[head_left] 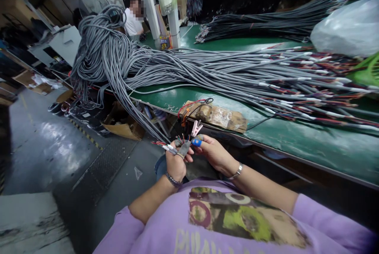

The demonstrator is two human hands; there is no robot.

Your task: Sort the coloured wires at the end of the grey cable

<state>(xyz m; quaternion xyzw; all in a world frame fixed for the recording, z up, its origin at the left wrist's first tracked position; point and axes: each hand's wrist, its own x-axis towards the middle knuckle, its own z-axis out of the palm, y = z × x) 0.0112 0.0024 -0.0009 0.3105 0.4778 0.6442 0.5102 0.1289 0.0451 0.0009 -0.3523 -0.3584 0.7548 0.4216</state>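
The left hand (pixel 177 164) is curled shut around a grey cable, with white-wrapped ends (pixel 169 148) poking out beside its thumb. Thin colored wires (pixel 182 139) fan up from between the two hands, just past the left fingertips. The right hand (pixel 211 150), with blue tape (pixel 196 142) on one finger, has its fingertips bunched close by the wires; I can't tell if they pinch one. Just above the right fingers is a pink clip (pixel 196 128), near a lumpy brown board (pixel 217 116) at the edge of the green table (pixel 296 147). Farther out, a big pile of grey cables (pixel 177 68) lies across the table, and some hang down toward the left hand.
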